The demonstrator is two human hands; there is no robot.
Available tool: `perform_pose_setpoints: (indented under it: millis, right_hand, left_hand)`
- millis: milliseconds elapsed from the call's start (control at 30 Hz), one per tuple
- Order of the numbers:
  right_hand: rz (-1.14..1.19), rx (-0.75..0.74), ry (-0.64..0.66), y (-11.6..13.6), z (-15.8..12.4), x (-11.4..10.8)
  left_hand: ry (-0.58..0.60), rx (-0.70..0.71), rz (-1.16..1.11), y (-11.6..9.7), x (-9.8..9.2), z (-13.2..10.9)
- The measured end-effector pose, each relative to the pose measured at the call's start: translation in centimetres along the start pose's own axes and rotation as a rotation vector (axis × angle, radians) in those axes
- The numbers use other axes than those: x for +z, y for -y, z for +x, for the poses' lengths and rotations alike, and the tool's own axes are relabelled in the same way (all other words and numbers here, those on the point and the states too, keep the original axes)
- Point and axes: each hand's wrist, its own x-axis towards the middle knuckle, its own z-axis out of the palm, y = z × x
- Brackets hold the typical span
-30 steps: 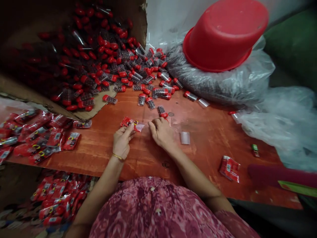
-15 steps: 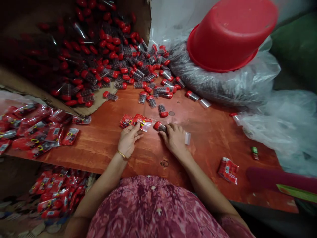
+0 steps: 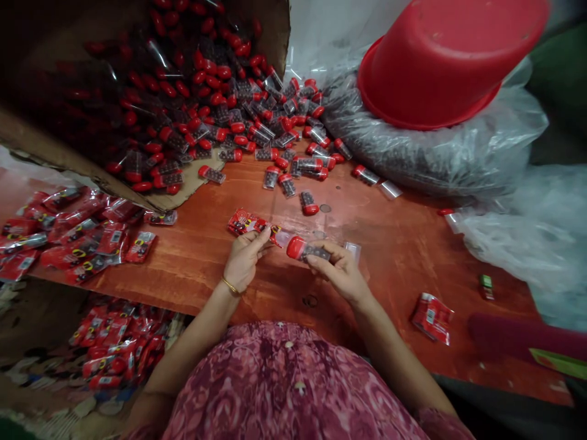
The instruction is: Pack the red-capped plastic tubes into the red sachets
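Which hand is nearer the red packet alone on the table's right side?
Right. The right hand is forward and left of the red packet; the left hand is much farther left.

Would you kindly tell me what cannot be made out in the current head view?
In the head view:
Held container: the right hand covers part of its clear body.
Red packaging: the left hand covers part; its print is too small to read.
Cardboard box: cut off by the top and left edges; shadow hides its depths.
Red tub: upturned, its wall hides its inside.
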Motion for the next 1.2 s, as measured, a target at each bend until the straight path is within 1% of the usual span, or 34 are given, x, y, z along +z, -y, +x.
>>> perform_pose_setpoints:
  millis: [133,267,333,433,533,600,733,800,900,933,1000,1100,1133,1200]
  right_hand:
    - [-0.015,0.026,0.043,0.3,0.5,0.3]
    - [-0.063,-0.012,-0.045,-0.4,0.8,0.6]
    - [-0.065,-0.023,-0.048,-0.7,0.9,0.8]
    - [-0.023,-0.003,0.008,-1.0,0.7,1.1]
    - [0.022,0.011,0.029,-1.2,0.6,1.5]
    - [0.058,0.021,0.011,-1.5,0.6,1.9]
    - [0.102,0.023,-0.096,-2.3,0.8,2.3]
    - [0.105,0.036,-0.061,-2.5,0.9,2.2]
    - [0.14,0.084,0.06,-2.6,1.1,2.0]
    - [0.149,0.09,0.075,-2.6,1.2,2.1]
    - [0.125,0.053,0.031,-2.6,1.4,2.5]
    - [0.035,-0.08,-0.102,-2.7,1.7,3.4]
    - [0.023,-0.106,-0.112,-2.7,1.6,3.7]
    - [0.048,-0.081,-0.049,-2.7,1.2,4.0]
  left_hand:
    - [0.046,0.067,0.093,0.0,-0.4,-0.1]
    - [0.063,0.161,0.177,0.0,-0.9,0.3]
    - [0.08,0.176,0.196,0.0,-0.9,0.4]
    - [0.108,0.156,0.156,0.1,-0.5,0.4]
    - [0.106,0.154,0.093,0.6,0.2,0.2]
    - [0.082,0.178,0.069,1.2,0.6,0.1]
    - [0.031,0.192,0.027,2.1,1.0,-0.1]
    - [0.033,0.16,-0.013,2.2,1.0,-0.3]
    - [0.074,0.082,-0.059,2.1,1.0,-0.5]
    - [0.092,0.068,-0.063,2.1,1.0,-0.5]
    - [0.119,0.057,-0.068,2.2,1.0,-0.4]
    - [0.149,0.057,-0.081,2.2,1.0,-0.2]
    - [0.149,0.072,-0.094,2.1,1.0,-0.2]
    - [0.131,0.116,-0.113,1.7,0.9,-0.2]
